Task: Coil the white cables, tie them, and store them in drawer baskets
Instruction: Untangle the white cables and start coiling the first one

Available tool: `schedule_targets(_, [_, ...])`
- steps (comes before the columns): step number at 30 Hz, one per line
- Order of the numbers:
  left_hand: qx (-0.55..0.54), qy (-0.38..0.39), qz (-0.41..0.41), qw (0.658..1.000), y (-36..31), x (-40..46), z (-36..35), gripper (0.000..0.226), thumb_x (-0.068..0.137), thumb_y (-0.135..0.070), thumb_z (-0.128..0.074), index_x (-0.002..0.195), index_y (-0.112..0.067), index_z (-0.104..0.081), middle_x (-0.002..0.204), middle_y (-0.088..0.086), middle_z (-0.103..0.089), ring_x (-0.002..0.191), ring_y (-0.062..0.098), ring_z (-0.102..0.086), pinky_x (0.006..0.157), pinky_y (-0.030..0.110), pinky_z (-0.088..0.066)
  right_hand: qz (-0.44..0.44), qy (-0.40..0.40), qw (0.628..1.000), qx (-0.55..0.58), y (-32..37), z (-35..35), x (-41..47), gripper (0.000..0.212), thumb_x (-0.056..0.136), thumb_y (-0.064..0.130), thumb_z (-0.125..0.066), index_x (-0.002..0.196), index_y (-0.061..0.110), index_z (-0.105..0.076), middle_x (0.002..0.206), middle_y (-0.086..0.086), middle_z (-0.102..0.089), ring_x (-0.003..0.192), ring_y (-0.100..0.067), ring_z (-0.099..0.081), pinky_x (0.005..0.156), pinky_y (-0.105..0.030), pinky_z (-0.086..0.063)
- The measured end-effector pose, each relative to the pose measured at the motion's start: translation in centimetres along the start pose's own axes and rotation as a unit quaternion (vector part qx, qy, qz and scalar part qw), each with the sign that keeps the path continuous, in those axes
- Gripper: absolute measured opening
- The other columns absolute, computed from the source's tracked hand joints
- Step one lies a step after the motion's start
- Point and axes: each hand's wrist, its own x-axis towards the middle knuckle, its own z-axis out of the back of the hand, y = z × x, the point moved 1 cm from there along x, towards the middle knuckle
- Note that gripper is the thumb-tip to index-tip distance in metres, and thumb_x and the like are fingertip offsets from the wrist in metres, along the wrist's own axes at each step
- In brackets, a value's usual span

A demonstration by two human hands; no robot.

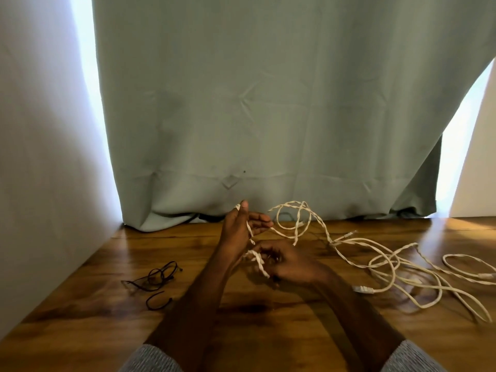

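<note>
White cables (389,261) lie tangled in loose loops across the right half of the wooden table (80,304). One twisted strand rises from the pile to my hands at the centre. My left hand (239,229) is upright, its fingers half curled, with the cable end pinched at the thumb tip and the strand running down the palm. Just below it, my right hand (287,264) is closed around the same cable, which wraps near my left wrist. A white connector (363,289) lies on the table to the right of my right forearm.
Thin black ties (155,277) lie loose on the table at the left. A grey-green curtain (268,103) hangs along the table's back edge. A white wall (40,157) borders the left side. No drawer basket is in view.
</note>
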Motion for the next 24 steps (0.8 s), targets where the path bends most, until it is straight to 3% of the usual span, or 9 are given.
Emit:
schedule_targets(3, [0.075, 0.033, -0.019, 0.996, 0.9, 0.0, -0.1, 0.055, 0.108, -0.033, -0.036, 0.074, 0.000, -0.065, 0.068, 0.015, -0.071, 0.062, 0.026, -0.071, 0.058, 0.028, -0.057, 0.015, 0.002, 0.999, -0.044, 0.0, -0.2, -0.2, 0.053, 0.076, 0.018, -0.087, 0.123, 0.026, -0.064, 0.108, 0.017, -0.071, 0.096, 0.001, -0.067, 0.077, -0.018, -0.052])
schedule_targets(7, [0.092, 0.041, -0.026, 0.995, 1.3, -0.3, -0.3, 0.051, 0.107, -0.033, -0.037, 0.073, -0.009, -0.065, 0.070, 0.016, -0.071, 0.063, 0.028, -0.070, 0.058, 0.029, -0.055, 0.055, -0.033, 0.991, -0.113, 0.0, -0.9, -0.4, 0.081, 0.063, 0.057, -0.090, 0.131, 0.036, -0.052, 0.124, 0.020, -0.065, 0.111, -0.001, -0.063, 0.092, -0.035, -0.057])
schedule_targets(10, [0.165, 0.050, -0.045, 0.984, 1.7, -0.2, 0.3, 0.056, 0.106, -0.040, -0.037, 0.078, -0.001, -0.065, 0.076, 0.020, -0.072, 0.050, 0.016, -0.063, 0.046, 0.023, -0.046, 0.049, -0.014, 0.996, -0.073, 0.2, -1.3, -0.4, 0.099, 0.058, 0.060, -0.092, 0.138, 0.044, -0.037, 0.134, 0.021, -0.058, 0.121, -0.002, -0.059, 0.101, -0.039, -0.054])
schedule_targets(12, [0.195, 0.055, -0.049, 0.978, 2.1, -0.2, 0.6, 0.057, 0.105, -0.043, -0.038, 0.080, 0.000, -0.065, 0.079, 0.019, -0.073, 0.054, 0.016, -0.066, 0.054, 0.028, -0.051, 0.031, 0.002, 0.994, -0.108, 0.2, -1.4, -0.4, 0.117, 0.056, 0.061, -0.092, 0.147, 0.047, -0.020, 0.149, 0.020, -0.045, 0.134, -0.005, -0.045, 0.113, -0.039, -0.042])
schedule_targets(14, [0.198, 0.066, -0.050, 0.977, 2.1, -0.1, 0.5, 0.059, 0.106, -0.041, -0.036, 0.083, 0.003, -0.067, 0.078, 0.017, -0.074, 0.069, 0.026, -0.072, 0.066, 0.031, -0.057, 0.018, 0.005, 0.986, -0.163, 0.2, -1.6, -0.6, 0.122, 0.058, 0.064, -0.090, 0.151, 0.042, -0.015, 0.157, 0.016, -0.034, 0.139, -0.007, -0.033, 0.118, -0.039, -0.031])
schedule_targets(18, [0.166, 0.050, -0.054, 0.983, 1.9, 0.1, 0.1, 0.043, 0.107, -0.034, -0.037, 0.083, -0.014, -0.066, 0.071, 0.013, -0.072, 0.066, 0.027, -0.072, 0.056, 0.029, -0.055, 0.070, 0.015, 0.997, 0.003, 0.0, -2.1, -0.6, 0.098, 0.078, 0.046, -0.084, 0.153, 0.031, -0.024, 0.150, 0.015, -0.048, 0.136, -0.006, -0.049, 0.113, -0.040, -0.044])
schedule_targets(20, [0.172, 0.028, -0.062, 0.983, 1.8, 0.7, 0.6, 0.040, 0.106, -0.039, -0.039, 0.092, -0.016, -0.068, 0.076, 0.013, -0.074, 0.072, 0.027, -0.073, 0.055, 0.028, -0.055, 0.067, -0.008, 0.998, 0.016, -0.3, -2.1, -0.5, 0.078, 0.086, 0.047, -0.076, 0.149, 0.034, -0.032, 0.141, 0.015, -0.057, 0.127, -0.006, -0.057, 0.106, -0.041, -0.050])
schedule_targets(23, [0.270, 0.018, -0.109, 0.956, 2.3, 1.9, 2.3, 0.056, 0.100, -0.050, -0.042, 0.134, -0.010, -0.059, 0.105, 0.017, -0.072, 0.100, 0.026, -0.069, 0.084, 0.035, -0.057, 0.089, -0.059, 0.993, 0.056, 0.4, -1.3, -0.7, 0.030, 0.102, 0.036, -0.058, 0.128, 0.021, -0.054, 0.101, -0.004, -0.071, 0.090, -0.011, -0.068, 0.076, -0.033, -0.057])
schedule_targets(24, [0.297, 0.026, -0.115, 0.948, 2.3, 1.7, 2.6, 0.052, 0.102, -0.046, -0.042, 0.138, -0.012, -0.056, 0.106, 0.014, -0.070, 0.099, 0.021, -0.068, 0.083, 0.030, -0.055, 0.095, -0.078, 0.988, 0.091, 0.8, -0.8, -0.8, 0.023, 0.105, 0.028, -0.051, 0.121, 0.014, -0.058, 0.087, -0.011, -0.068, 0.078, -0.014, -0.065, 0.067, -0.026, -0.053])
